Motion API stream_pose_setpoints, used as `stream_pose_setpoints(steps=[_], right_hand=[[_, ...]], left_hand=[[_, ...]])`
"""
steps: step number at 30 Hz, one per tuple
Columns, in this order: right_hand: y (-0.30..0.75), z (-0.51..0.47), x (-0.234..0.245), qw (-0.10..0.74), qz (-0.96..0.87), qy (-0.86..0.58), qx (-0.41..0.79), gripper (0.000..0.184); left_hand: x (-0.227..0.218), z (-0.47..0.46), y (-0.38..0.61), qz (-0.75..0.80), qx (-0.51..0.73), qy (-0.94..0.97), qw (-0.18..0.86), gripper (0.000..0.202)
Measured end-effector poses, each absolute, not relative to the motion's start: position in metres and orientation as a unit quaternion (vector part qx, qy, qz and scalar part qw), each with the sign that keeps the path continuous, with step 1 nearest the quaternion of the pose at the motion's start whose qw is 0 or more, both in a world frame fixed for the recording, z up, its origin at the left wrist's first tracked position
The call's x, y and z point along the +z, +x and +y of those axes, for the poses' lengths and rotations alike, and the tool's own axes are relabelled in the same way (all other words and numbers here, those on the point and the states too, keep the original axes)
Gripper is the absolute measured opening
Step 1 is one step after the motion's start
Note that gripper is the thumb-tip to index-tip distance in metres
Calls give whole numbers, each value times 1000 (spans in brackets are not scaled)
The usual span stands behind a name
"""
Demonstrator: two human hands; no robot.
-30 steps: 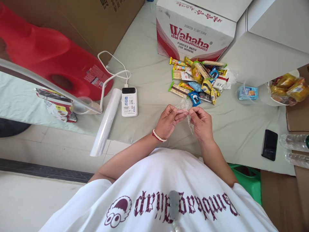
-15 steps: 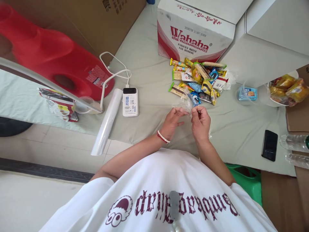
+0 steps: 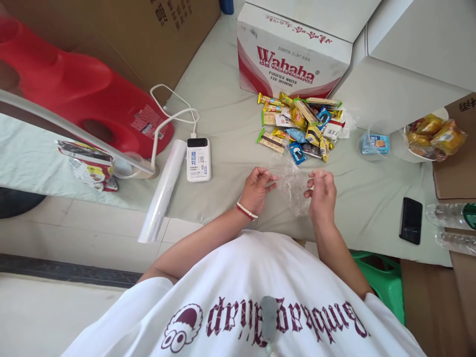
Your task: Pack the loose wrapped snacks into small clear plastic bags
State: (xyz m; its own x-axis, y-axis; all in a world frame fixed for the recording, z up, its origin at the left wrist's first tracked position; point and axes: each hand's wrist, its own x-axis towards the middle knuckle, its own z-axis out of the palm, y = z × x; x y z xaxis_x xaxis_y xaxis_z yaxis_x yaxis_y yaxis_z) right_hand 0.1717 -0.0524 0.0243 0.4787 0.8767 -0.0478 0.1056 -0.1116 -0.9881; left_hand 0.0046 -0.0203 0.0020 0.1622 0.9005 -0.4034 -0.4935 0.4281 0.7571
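Observation:
Between my hands hangs a crumpled, clear plastic bag (image 3: 293, 191), thin and see-through. My left hand (image 3: 257, 188), with a white and red bracelet at the wrist, pinches its left edge. My right hand (image 3: 323, 195) has its fingers curled at the bag's right side, closed on the edge. Just beyond the bag lies a heap of small wrapped snacks (image 3: 297, 124) in yellow, blue, green and white packets. The closest packets are a blue one (image 3: 297, 153) and a green-ended cracker bar (image 3: 272, 141).
Behind the snacks stands a Wahaba-style water carton (image 3: 286, 64). To the left are a power bank (image 3: 199, 159) with a white cable, a clear film roll (image 3: 162, 191) and a red jug (image 3: 122, 94). At right are a tub of buns (image 3: 420, 151), a phone (image 3: 411, 220) and bottles (image 3: 449, 215).
My hands have moved apart, the right one going right and slightly nearer to me. The clear plastic bag, bunched between my fingers before, is now spread out between them.

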Motion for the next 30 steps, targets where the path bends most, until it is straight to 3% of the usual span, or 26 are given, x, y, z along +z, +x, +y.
stream_pose_setpoints(steps=[4, 6, 13, 20, 26, 30], right_hand=[[156, -67, 7, 445, -472, -711, 273, 46], [153, -63, -1, 430, -488, -709, 272, 39], [183, -47, 2, 530, -339, -665, 403, 31], [151, -51, 0, 527, -346, -664, 402, 29], [140, -47, 1, 579, -184, -631, 482, 25], [152, -47, -1, 586, -88, -621, 513, 27]], left_hand=[[5, -29, 16, 425, 502, 279, 700, 45], [4, -31, 18, 421, 500, 296, 696, 45], [-6, -2, -17, 488, 513, 195, 678, 37], [0, -31, -7, 439, 370, 146, 806, 52], [15, -30, -24, 430, 374, 88, 817, 60], [23, -38, -62, 438, 316, 158, 827, 46]])
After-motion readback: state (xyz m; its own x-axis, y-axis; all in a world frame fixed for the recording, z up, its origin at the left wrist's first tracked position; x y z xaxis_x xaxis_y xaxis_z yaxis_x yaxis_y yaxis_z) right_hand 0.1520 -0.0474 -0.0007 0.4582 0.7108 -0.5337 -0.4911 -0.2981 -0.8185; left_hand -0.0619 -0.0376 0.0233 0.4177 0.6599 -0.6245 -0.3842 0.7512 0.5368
